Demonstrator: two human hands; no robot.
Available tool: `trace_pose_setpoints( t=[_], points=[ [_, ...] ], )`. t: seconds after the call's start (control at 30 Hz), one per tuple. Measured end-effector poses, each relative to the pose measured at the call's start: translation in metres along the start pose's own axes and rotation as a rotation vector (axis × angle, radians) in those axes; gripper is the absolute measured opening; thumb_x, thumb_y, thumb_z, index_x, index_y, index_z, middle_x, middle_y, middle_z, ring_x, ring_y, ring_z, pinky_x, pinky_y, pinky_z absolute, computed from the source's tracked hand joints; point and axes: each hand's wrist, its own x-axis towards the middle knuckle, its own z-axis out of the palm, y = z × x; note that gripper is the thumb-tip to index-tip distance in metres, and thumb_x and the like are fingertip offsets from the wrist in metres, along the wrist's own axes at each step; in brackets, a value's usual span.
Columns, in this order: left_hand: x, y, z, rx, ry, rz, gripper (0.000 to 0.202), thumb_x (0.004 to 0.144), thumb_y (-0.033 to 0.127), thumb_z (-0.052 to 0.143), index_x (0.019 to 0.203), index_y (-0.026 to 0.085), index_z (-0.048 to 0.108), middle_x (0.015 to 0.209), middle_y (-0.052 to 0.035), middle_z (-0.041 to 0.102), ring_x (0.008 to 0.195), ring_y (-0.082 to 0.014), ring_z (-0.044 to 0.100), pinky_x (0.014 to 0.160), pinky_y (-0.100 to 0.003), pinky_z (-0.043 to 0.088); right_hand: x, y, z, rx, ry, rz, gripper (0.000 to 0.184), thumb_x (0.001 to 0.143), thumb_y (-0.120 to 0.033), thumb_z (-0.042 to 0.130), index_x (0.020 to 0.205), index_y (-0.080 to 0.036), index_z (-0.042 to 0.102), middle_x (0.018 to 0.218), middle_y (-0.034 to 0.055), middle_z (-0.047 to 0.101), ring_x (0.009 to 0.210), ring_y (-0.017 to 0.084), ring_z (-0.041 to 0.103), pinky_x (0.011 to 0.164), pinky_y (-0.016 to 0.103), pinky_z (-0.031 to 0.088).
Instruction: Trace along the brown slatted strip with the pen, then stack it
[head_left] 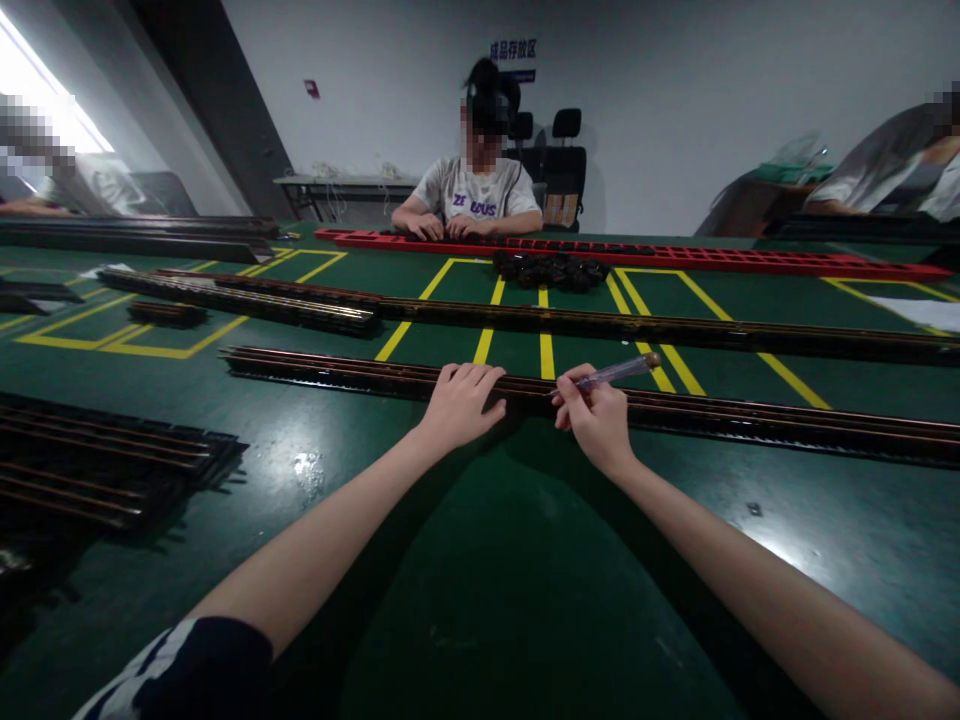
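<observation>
A long dark rail (352,376) with copper-coloured strips runs across the green table in front of me. My left hand (463,402) lies over it, fingers stretched out across the top and thumb apart. To the right, my right hand (596,412) is closed round a screwdriver (619,371) with a clear purplish handle. Its handle end points up and to the right, and its thin tip points down at the rail. Whether the tip touches the rail I cannot tell.
Behind lie another long rail (675,328), a bundle of rails (247,298), a heap of small black parts (551,269) and a red slotted bar (720,256). More rails (97,460) lie near left. A co-worker (480,190) sits opposite; others sit at both sides.
</observation>
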Motion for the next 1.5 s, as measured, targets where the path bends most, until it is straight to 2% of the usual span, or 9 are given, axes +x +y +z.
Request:
trace_pose_setpoints(
  t=[0.4, 0.8, 0.93, 1.13, 1.3, 1.5],
  points=[
    [0.0023, 0.0052, 0.0013, 0.070, 0.011, -0.050, 0.039, 0.089, 0.042, 0.045, 0.115, 0.015, 0.055, 0.113, -0.0097, 0.063, 0.103, -0.0256, 0.055, 0.092, -0.042, 0.037, -0.0004, 0.0026, -0.0011, 0.066, 0.000, 0.056, 0.028, 0.087, -0.043, 0.053, 0.076, -0.017, 0.051, 0.060, -0.0007, 0.058, 0.038, 0.010, 0.056, 0.034, 0.020, 0.042],
    [0.0028, 0.0050, 0.0021, 0.071, 0.014, -0.055, 0.039, 0.089, 0.044, 0.044, 0.114, 0.016, 0.056, 0.110, -0.0095, 0.064, 0.103, -0.0255, 0.055, 0.092, -0.043, 0.036, -0.0003, 0.0043, 0.0003, 0.058, -0.009, 0.037, 0.028, 0.087, -0.043, 0.052, 0.076, -0.017, 0.051, 0.061, -0.0001, 0.060, 0.038, 0.009, 0.055, 0.034, 0.020, 0.041],
    [0.0028, 0.0055, 0.0016, 0.066, 0.023, -0.057, 0.038, 0.089, 0.043, 0.045, 0.113, 0.015, 0.057, 0.110, -0.0099, 0.064, 0.102, -0.0255, 0.056, 0.092, -0.044, 0.036, -0.0010, 0.0039, 0.0000, 0.039, 0.012, 0.036, 0.028, 0.088, -0.042, 0.052, 0.075, -0.017, 0.051, 0.059, -0.0007, 0.059, 0.038, 0.009, 0.055, 0.034, 0.019, 0.040],
    [0.0030, 0.0068, 0.0023, 0.042, 0.038, -0.074, 0.035, 0.089, 0.041, 0.045, 0.110, 0.016, 0.058, 0.110, -0.0097, 0.065, 0.103, -0.0252, 0.057, 0.102, -0.050, 0.028, -0.0016, 0.0029, -0.0013, 0.023, -0.010, 0.018, 0.028, 0.088, -0.042, 0.051, 0.076, -0.017, 0.051, 0.061, 0.0000, 0.059, 0.040, 0.009, 0.055, 0.036, 0.020, 0.043],
    [0.0015, 0.0073, 0.0030, 0.053, 0.044, -0.096, 0.034, 0.088, 0.038, 0.045, 0.109, 0.016, 0.059, 0.110, -0.0103, 0.065, 0.105, -0.0256, 0.056, 0.105, -0.050, 0.026, -0.0010, 0.0018, -0.0005, 0.018, -0.025, 0.002, 0.028, 0.089, -0.042, 0.050, 0.075, -0.018, 0.051, 0.061, 0.0002, 0.059, 0.040, 0.009, 0.055, 0.036, 0.020, 0.043],
    [0.0000, 0.0075, 0.0042, 0.059, 0.060, -0.082, 0.034, 0.087, 0.030, 0.043, 0.116, 0.016, 0.057, 0.115, -0.0103, 0.064, 0.108, -0.0257, 0.055, 0.106, -0.051, 0.025, -0.0007, 0.0001, 0.0002, 0.002, -0.029, 0.006, 0.030, 0.088, -0.044, 0.050, 0.074, -0.018, 0.051, 0.061, 0.0009, 0.060, 0.039, 0.009, 0.055, 0.036, 0.020, 0.042]
  ],
)
